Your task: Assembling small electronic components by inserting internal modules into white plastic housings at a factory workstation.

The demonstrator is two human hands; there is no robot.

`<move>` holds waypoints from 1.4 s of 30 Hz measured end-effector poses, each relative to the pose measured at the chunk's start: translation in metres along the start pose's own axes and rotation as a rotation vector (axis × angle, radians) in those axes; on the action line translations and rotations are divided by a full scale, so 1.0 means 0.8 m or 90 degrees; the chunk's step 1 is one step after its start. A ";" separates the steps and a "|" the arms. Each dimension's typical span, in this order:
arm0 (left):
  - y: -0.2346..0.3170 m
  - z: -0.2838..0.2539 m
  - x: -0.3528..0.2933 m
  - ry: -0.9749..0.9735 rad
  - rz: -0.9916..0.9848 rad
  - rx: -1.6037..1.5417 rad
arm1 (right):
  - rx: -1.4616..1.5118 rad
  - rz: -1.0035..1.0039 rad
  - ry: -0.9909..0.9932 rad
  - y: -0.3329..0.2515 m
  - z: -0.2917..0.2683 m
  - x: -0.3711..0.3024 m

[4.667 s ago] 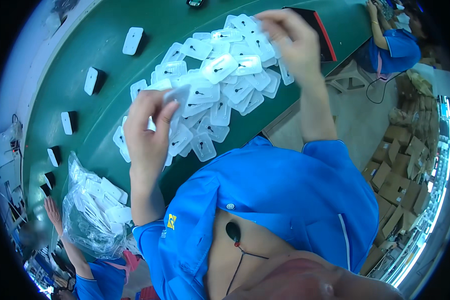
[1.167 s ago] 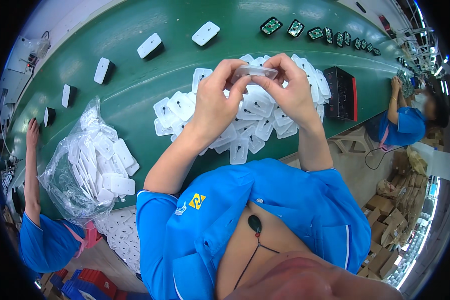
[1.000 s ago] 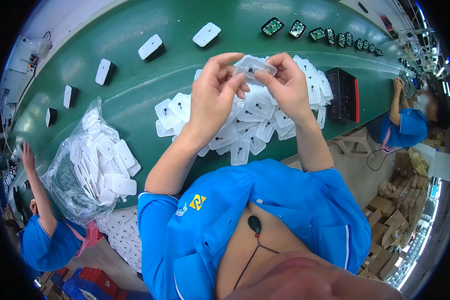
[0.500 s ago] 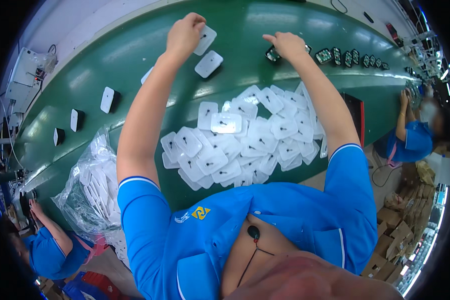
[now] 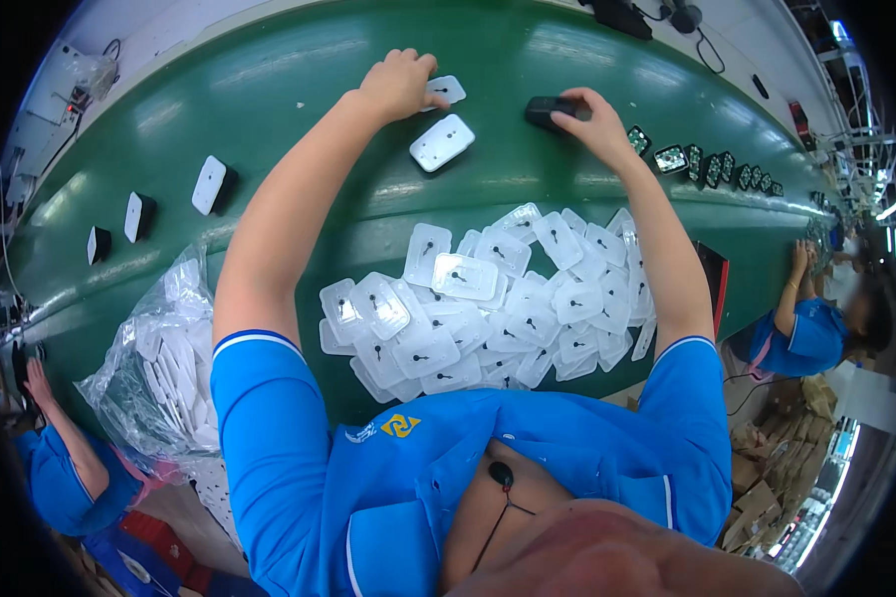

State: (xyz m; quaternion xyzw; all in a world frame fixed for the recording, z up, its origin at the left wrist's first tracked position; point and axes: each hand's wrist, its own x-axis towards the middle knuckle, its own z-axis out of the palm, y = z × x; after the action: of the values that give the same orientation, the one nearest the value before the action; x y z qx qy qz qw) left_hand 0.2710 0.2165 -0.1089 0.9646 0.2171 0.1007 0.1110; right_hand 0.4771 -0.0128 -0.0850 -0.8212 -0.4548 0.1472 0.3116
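At the far middle of the green bench (image 5: pixel 309 139), my left hand (image 5: pixel 400 86) pinches a white rounded plate (image 5: pixel 448 92), partly hidden by the fingers. To the right, a black plastic housing (image 5: pixel 546 112) sits in the grip of my right hand (image 5: pixel 595 121), its dark outer side showing. Between the hands and a little nearer lies a black box with a white lid (image 5: pixel 441 142). Closer to me is a loose pile of translucent white plates (image 5: pixel 508 303), each with a small dark keyhole-shaped mark.
White-lidded boxes (image 5: pixel 209 185) stand in a row at left, beside a clear bag of white plates (image 5: pixel 174 368). Open black housings with green circuit boards (image 5: pixel 672 158) line the right. A red-edged black tray (image 5: pixel 712 279) lies by my right arm. Co-workers (image 5: pixel 816 318) sit on both sides.
My left hand has moved right with the white plate, toward my right hand. My right hand has lifted and turned the black housing, so its dark side shows. The view has shifted slightly.
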 end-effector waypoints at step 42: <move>-0.018 -0.017 -0.063 -0.031 0.136 0.085 | -0.274 -0.371 0.024 -0.097 0.128 0.050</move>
State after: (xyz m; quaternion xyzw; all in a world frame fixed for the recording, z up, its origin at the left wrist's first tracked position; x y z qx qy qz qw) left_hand 0.2173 0.2091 -0.1069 0.9896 0.1166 0.0735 0.0405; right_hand 0.3941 0.0900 -0.1116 -0.7064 -0.6846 -0.0622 0.1685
